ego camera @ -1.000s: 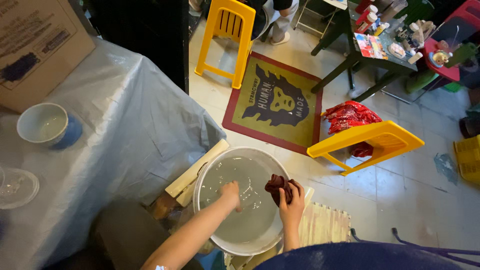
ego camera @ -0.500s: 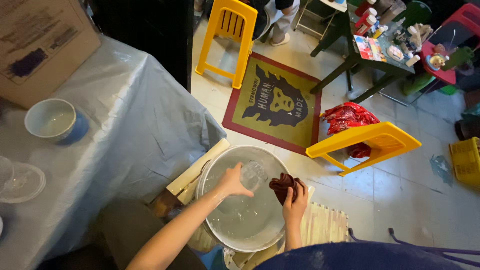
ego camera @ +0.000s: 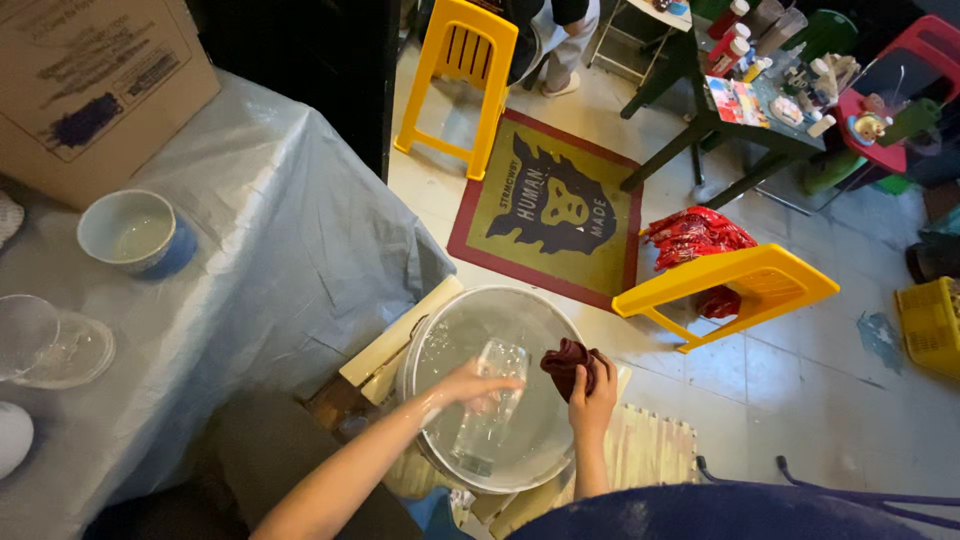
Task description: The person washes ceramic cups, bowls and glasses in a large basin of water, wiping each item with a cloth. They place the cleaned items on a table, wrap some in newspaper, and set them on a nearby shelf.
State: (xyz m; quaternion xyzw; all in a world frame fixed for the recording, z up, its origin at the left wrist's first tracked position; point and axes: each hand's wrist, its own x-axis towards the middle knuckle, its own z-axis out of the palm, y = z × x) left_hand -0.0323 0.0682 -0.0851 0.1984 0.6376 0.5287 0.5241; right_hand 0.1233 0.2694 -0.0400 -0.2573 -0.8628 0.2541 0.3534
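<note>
A large round metal basin (ego camera: 450, 330) with water stands on the floor below me. My left hand (ego camera: 468, 385) grips a clear drinking glass (ego camera: 490, 405) and holds it tilted over the water, mouth toward the far side. My right hand (ego camera: 592, 398) is over the basin's right rim, closed on a dark red cloth (ego camera: 567, 362). The cloth is a little apart from the glass.
A table under a pale plastic sheet (ego camera: 260, 250) is at my left, with a blue-and-white bowl (ego camera: 135, 232), clear dishes (ego camera: 50, 345) and a cardboard box (ego camera: 90, 85). Two yellow plastic stools (ego camera: 465, 75) (ego camera: 740, 280), a printed mat (ego camera: 560, 205), red packets (ego camera: 695, 235) and a cluttered green table (ego camera: 760, 110) lie beyond.
My left hand has lifted a clear glass out of the water; earlier it was down in the basin. The right hand stays at the rim with the cloth.
</note>
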